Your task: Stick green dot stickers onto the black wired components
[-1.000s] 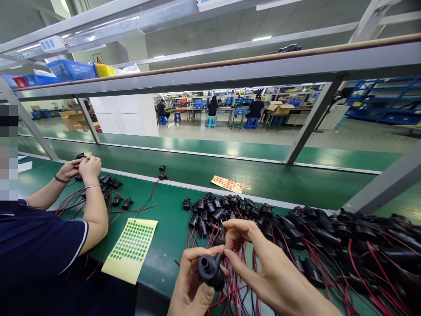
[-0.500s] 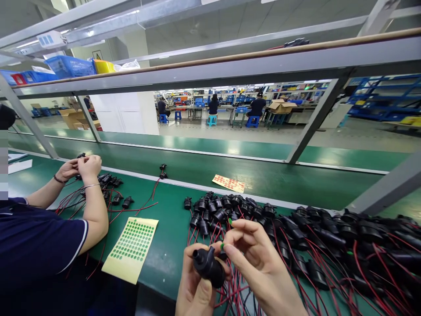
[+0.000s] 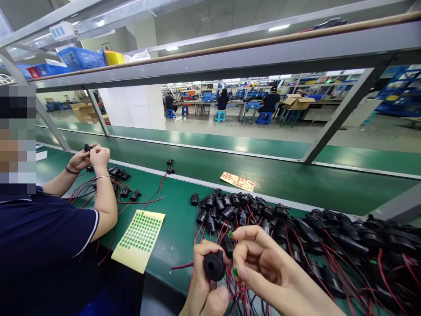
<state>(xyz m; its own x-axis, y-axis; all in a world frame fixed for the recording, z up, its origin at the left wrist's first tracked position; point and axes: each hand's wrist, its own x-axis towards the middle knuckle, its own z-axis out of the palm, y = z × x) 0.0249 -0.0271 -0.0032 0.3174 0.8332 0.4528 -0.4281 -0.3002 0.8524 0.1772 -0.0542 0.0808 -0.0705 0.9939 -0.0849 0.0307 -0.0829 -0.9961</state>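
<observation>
In the head view my left hand (image 3: 205, 281) is closed around a small black pump (image 3: 214, 266), its round end with a central hole turned towards me. Close on its right is my right hand (image 3: 266, 267), with thumb and index finger apart. One green round sticker (image 3: 230, 234) clings to the index fingertip and another green sticker (image 3: 235, 272) to the thumb tip. Behind both hands lies a heap of black pumps (image 3: 226, 206) with red and black wires. To the left, a yellowish sheet of green dot stickers (image 3: 140, 239) rests on the green table.
At the left a co-worker's hands (image 3: 88, 158) hold a black part above another group of wired pumps (image 3: 120, 175). A sheet of red stickers (image 3: 237, 181) lies beyond the white strip. Metal posts (image 3: 342, 114) carry a shelf with a blue basket (image 3: 82, 58).
The pump in my left hand has turned, so its end now faces me and its side spout no longer shows. My right hand has drawn slightly away from it. The whole view has shifted.
</observation>
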